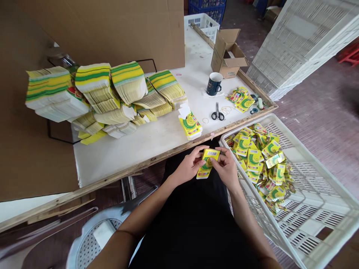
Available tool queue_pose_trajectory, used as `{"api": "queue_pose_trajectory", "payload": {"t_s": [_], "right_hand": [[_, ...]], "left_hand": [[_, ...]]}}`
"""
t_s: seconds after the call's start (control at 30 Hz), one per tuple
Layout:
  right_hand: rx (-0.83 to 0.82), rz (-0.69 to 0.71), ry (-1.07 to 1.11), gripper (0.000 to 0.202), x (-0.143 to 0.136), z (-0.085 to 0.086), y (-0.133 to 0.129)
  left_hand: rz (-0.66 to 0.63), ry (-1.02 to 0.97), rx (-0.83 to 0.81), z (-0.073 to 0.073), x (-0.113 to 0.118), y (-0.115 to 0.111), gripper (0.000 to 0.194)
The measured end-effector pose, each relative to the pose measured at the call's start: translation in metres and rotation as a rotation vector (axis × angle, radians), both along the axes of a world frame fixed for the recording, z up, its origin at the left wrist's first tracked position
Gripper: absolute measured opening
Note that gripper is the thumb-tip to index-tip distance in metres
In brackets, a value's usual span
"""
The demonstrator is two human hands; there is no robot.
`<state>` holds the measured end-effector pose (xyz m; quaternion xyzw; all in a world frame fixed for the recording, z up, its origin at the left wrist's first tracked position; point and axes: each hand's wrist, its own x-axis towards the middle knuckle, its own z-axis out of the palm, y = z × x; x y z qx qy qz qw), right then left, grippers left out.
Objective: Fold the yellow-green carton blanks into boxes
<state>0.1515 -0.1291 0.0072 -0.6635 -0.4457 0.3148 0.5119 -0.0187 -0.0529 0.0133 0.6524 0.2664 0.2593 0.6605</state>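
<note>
A small yellow and green carton (206,163) with a barcode at its upper end is held over my lap, just off the table's front edge. My left hand (191,163) pinches its left side, and my right hand (226,166) grips the upper right side with the thumb on the front. On the table just beyond lies another yellow carton (190,125) with its white end flaps sticking out. To my right, many similar cartons (254,158) lie heaped in a white plastic crate (305,149).
Bundled stacks of flat cartons (127,82) line the table's left side. Scissors (217,113), a dark mug (214,84), loose cartons (241,99) and an open cardboard box (227,56) stand on the right. A wooden strip (157,158) edges the table (112,160).
</note>
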Motion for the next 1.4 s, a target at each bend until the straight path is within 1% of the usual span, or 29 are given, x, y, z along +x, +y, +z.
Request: {"api": "queue_pose_trajectory", "payload": {"t_s": [0.1, 0.2, 0.27, 0.37, 0.47, 0.53, 0.6, 0.77, 0.83, 0.9, 0.97, 1.0, 1.03, 1.07, 1.13, 1.17, 1.2, 1.23, 1.27, 1.3, 1.37, 1.4], "right_hand": [[0.000, 0.027, -0.031, 0.033, 0.003, 0.003, 0.000], [-0.009, 0.047, -0.064, 0.031, 0.005, 0.004, -0.002], [-0.023, 0.053, -0.068, 0.036, 0.004, 0.002, -0.002], [-0.047, 0.022, -0.068, 0.043, 0.001, 0.000, -0.002], [-0.058, -0.039, -0.100, 0.035, -0.003, -0.001, 0.001], [-0.055, -0.053, -0.115, 0.032, -0.004, 0.000, 0.003], [-0.053, -0.033, -0.114, 0.033, -0.004, 0.000, 0.004], [-0.013, 0.067, -0.121, 0.036, 0.001, 0.000, 0.002], [0.010, 0.045, -0.106, 0.036, 0.003, -0.001, 0.000], [0.013, 0.016, -0.052, 0.037, 0.006, -0.004, -0.001], [-0.008, 0.030, 0.073, 0.040, 0.009, -0.007, -0.002], [-0.014, 0.023, 0.151, 0.040, 0.011, -0.009, -0.002], [0.005, -0.030, 0.223, 0.040, 0.014, -0.011, -0.002], [0.058, -0.137, 0.284, 0.039, 0.017, -0.013, -0.001], [0.228, -0.437, 0.383, 0.040, 0.027, -0.017, 0.002], [0.302, -0.564, 0.436, 0.042, 0.032, -0.018, 0.004], [0.340, -0.643, 0.497, 0.043, 0.036, -0.020, 0.005], [0.334, -0.669, 0.563, 0.044, 0.039, -0.021, 0.006], [0.286, -0.651, 0.628, 0.045, 0.040, -0.022, 0.006], [0.216, -0.606, 0.683, 0.046, 0.038, -0.024, 0.005], [0.080, -0.496, 0.753, 0.047, 0.029, -0.027, 0.003], [0.037, -0.446, 0.766, 0.047, 0.023, -0.029, 0.001]], "left_hand": [[0.035, -0.029, -0.057, -0.002, 0.002, 0.000, 0.052], [0.053, -0.040, -0.077, -0.002, 0.003, -0.001, 0.051], [0.056, -0.035, -0.076, -0.001, 0.003, -0.001, 0.051], [0.031, -0.009, -0.038, 0.001, 0.002, -0.001, 0.051], [-0.006, 0.006, 0.008, 0.002, 0.001, 0.000, 0.050], [-0.009, 0.000, 0.016, 0.001, 0.001, 0.000, 0.050], [0.007, -0.019, -0.005, -0.001, 0.001, 0.001, 0.050], [0.072, -0.064, -0.088, -0.003, 0.001, 0.003, 0.054], [0.073, -0.072, -0.113, -0.002, 0.001, 0.002, 0.055], [0.041, -0.068, -0.111, 0.000, 0.003, 0.000, 0.055], [0.012, -0.053, -0.039, 0.004, 0.007, 0.000, 0.053], [0.011, -0.044, 0.042, 0.005, 0.009, 0.001, 0.051], [0.028, -0.034, 0.154, 0.006, 0.011, 0.005, 0.049], [0.068, -0.020, 0.286, 0.005, 0.013, 0.010, 0.049], [0.196, 0.032, 0.558, 0.001, 0.017, 0.027, 0.051], [0.271, 0.073, 0.653, -0.003, 0.018, 0.038, 0.054], [0.335, 0.127, 0.719, -0.008, 0.019, 0.049, 0.058], [0.379, 0.193, 0.759, -0.014, 0.020, 0.060, 0.062], [0.395, 0.262, 0.776, -0.020, 0.020, 0.070, 0.066], [0.380, 0.321, 0.781, -0.026, 0.020, 0.079, 0.064], [0.341, 0.399, 0.780, -0.035, 0.020, 0.089, 0.049], [0.330, 0.412, 0.780, -0.038, 0.019, 0.091, 0.041]]}}
